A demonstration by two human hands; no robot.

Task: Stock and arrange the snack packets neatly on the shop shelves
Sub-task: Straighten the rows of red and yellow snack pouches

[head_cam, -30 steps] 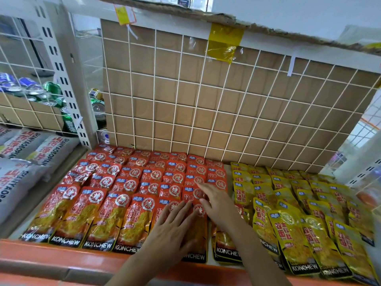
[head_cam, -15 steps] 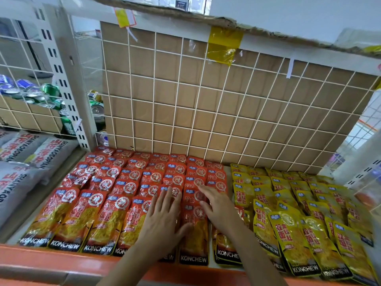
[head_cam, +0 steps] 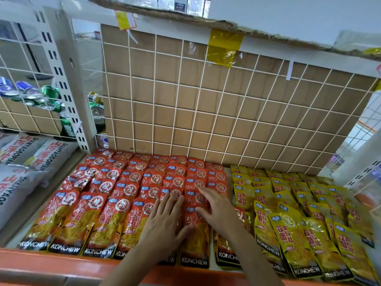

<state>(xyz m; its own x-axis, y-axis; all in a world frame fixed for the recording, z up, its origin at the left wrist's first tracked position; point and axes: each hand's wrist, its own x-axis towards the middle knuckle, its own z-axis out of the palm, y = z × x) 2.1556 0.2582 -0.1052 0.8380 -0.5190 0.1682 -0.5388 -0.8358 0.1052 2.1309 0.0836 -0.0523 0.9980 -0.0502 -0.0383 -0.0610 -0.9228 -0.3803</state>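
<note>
While your left grip [head_cam: 162, 226] and right grip [head_cam: 218, 211] are pressing flat and uncurled, holding nothing, on the red packets [head_cam: 99, 223], you are risking shoving their overlapped rows askew

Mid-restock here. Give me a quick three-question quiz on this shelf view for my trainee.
1. True or false: the left hand and the right hand both rest with open fingers on the red packets.
2. Multiple choice: seen from the person, the yellow packets lie on which side of the red ones? A) left B) right C) stacked on top
3. Fill in: the brand word along the bottom edge of the front-row packets reads ____.

Key: 1 true; 2 B; 3 KONCHEW
</note>
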